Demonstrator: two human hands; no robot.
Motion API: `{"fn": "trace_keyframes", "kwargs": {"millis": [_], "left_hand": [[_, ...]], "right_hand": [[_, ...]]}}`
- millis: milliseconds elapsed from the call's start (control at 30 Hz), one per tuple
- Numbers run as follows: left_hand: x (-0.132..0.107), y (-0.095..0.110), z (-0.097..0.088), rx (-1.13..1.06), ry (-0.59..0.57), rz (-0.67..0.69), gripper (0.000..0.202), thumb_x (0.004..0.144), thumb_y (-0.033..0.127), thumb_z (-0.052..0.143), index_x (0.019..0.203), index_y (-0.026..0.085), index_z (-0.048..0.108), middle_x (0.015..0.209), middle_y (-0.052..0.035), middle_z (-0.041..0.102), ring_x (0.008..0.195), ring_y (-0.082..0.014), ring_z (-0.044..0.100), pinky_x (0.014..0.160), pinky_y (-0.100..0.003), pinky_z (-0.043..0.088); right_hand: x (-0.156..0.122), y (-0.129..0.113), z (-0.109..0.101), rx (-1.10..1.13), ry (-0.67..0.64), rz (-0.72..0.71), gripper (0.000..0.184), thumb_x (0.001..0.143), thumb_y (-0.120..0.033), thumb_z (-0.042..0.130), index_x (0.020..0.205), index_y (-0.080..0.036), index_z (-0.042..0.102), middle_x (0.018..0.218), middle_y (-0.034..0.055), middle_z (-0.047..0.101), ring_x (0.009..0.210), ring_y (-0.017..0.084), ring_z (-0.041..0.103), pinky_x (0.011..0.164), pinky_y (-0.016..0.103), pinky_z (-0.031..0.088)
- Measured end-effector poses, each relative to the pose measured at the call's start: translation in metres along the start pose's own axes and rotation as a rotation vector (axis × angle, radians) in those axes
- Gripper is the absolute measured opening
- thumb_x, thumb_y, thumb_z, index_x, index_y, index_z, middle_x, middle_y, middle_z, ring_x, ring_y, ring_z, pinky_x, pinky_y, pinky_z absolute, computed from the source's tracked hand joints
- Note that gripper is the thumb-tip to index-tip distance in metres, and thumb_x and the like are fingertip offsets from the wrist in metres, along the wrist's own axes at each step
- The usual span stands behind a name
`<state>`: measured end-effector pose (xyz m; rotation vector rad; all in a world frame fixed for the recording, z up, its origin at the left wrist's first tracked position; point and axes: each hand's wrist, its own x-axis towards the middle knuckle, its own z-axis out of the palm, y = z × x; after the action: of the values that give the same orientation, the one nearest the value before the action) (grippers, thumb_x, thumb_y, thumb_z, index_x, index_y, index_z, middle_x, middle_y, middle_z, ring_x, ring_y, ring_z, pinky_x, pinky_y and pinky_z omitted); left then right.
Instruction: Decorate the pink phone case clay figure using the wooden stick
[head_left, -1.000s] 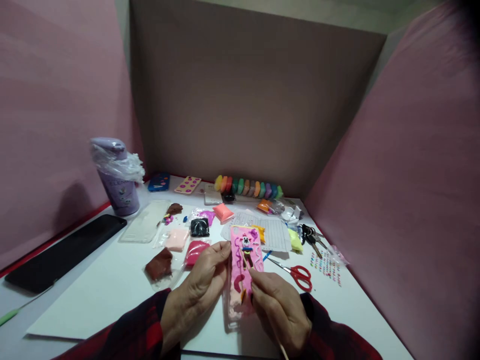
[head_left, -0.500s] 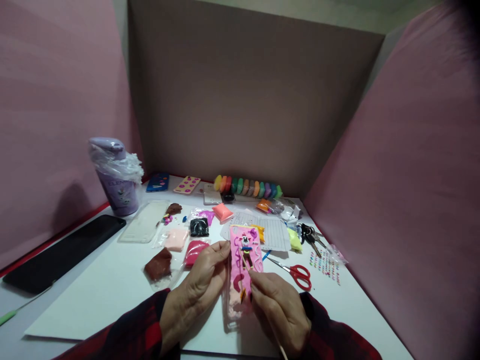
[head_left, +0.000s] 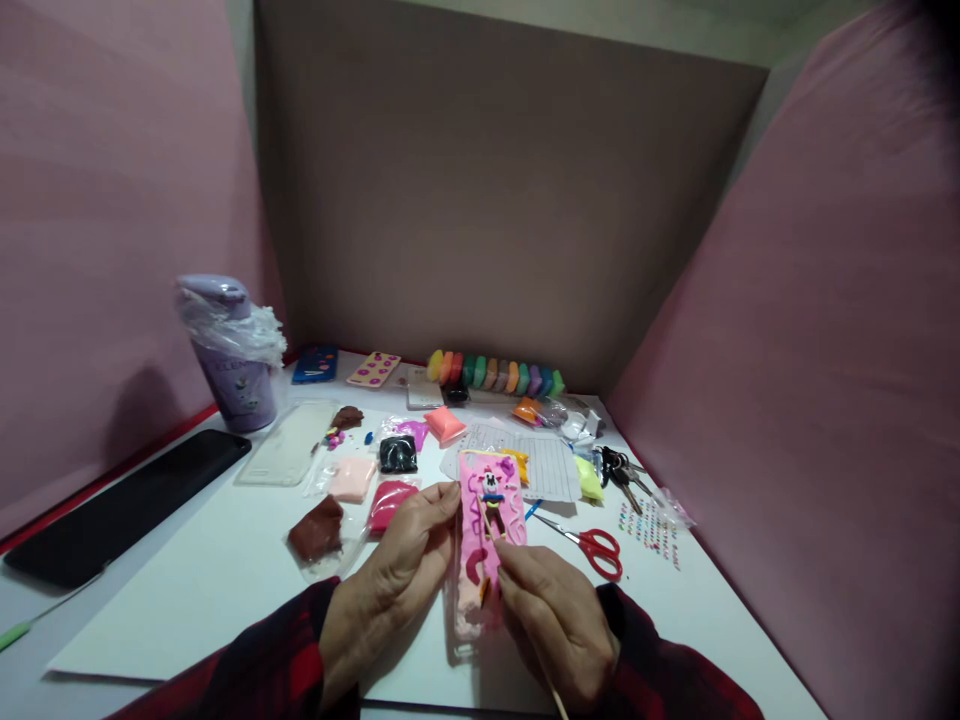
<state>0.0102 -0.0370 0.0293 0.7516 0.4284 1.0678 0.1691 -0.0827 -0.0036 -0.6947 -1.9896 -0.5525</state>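
The left hand curls around the left edge of a pink phone case, fingertips pressed against its upper side and thumb tucked under, so it grips the case firmly. The case lies lengthwise, its lower end on the table between the two hands, and its face carries small clay shapes, among them a little figure near the top. The right hand is closed in a pinch on a thin wooden stick, fingers bunched together just beside the case's right edge. The stick's tip touches the clay figure on the case, while its far end runs out below the hand toward the bottom of the view. Just left of the left hand lie a brown clay packet and a red clay packet. Red scissors lie to the right of the case, near the right hand but apart from it.
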Motion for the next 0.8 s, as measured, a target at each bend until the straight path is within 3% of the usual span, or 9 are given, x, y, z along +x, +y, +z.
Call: {"fn": "trace_keyframes", "kwargs": {"millis": [267,400,600,800], "left_hand": [[0.000,-0.001,-0.003,-0.002,0.002,0.005,0.018,0.077,0.030,0.069,0.078,0.013,0.063,0.084,-0.0097,0.067,0.086,-0.0235,0.060,0.076,-0.034,0.047],[0.000,-0.001,-0.003,0.000,0.004,0.009,0.017,0.076,0.031,0.069,0.076,0.014,0.063,0.081,-0.0094,0.067,0.086,-0.0237,0.060,0.076,-0.035,0.048],[-0.002,0.001,0.000,0.000,0.007,0.001,0.015,0.076,0.032,0.069,0.076,0.017,0.065,0.080,-0.0089,0.068,0.086,-0.0254,0.061,0.074,-0.035,0.049],[-0.005,0.000,0.000,-0.003,0.010,-0.030,0.023,0.084,0.034,0.061,0.094,0.013,0.063,0.089,-0.0079,0.067,0.083,-0.0209,0.062,0.076,-0.036,0.049]], "right_hand": [[-0.004,-0.004,0.001,0.105,0.043,0.084,0.023,0.087,-0.007,0.052,0.107,-0.011,0.063,0.103,0.0139,0.070,0.096,0.023,0.065,0.075,0.033,0.057],[-0.007,-0.004,0.006,0.124,0.072,0.136,0.028,0.093,-0.012,0.043,0.115,-0.013,0.060,0.097,0.0107,0.072,0.086,0.019,0.067,0.069,0.028,0.058],[-0.003,-0.001,0.003,0.040,0.059,0.003,0.016,0.085,-0.008,0.055,0.097,-0.008,0.066,0.099,0.0137,0.071,0.091,0.022,0.066,0.074,0.029,0.057],[-0.002,-0.003,-0.006,0.085,-0.036,0.044,0.020,0.086,-0.009,0.055,0.104,-0.008,0.064,0.103,0.0145,0.070,0.095,0.024,0.065,0.076,0.033,0.057]]}}
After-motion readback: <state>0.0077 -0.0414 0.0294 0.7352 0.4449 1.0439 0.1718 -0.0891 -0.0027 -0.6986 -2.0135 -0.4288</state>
